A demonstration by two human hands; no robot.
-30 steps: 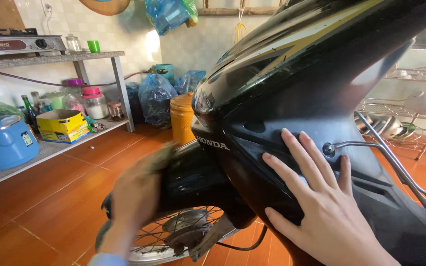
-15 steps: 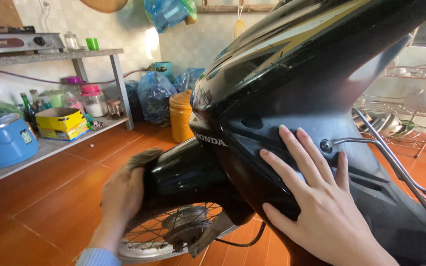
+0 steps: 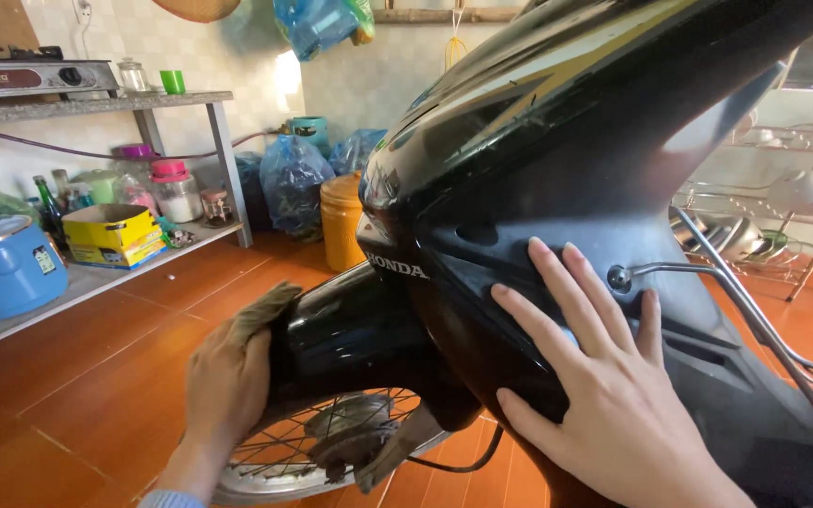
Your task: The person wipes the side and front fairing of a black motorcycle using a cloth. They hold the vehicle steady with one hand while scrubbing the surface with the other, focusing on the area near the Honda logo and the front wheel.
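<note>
Left hand: the left hand (image 3: 228,381) presses a brownish rag (image 3: 261,315) against the black front fender (image 3: 350,334), fingers wrapped on the cloth.
Right hand: the right hand (image 3: 604,395) lies open and flat on the motorbike's black front panel (image 3: 557,188), steadying it.
Technique: likely best with firm, even strokes following the fender's curve.
Below: spoked wheel (image 3: 322,452).
Beyond: orange tiled floor (image 3: 77,376), yellow bucket (image 3: 342,221), shelf (image 3: 96,277).

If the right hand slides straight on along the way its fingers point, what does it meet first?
The right hand lies flat on the black front panel, fingers pointing up-left. Probably the panel's dark recessed slots come first, though depth is unclear.
</note>
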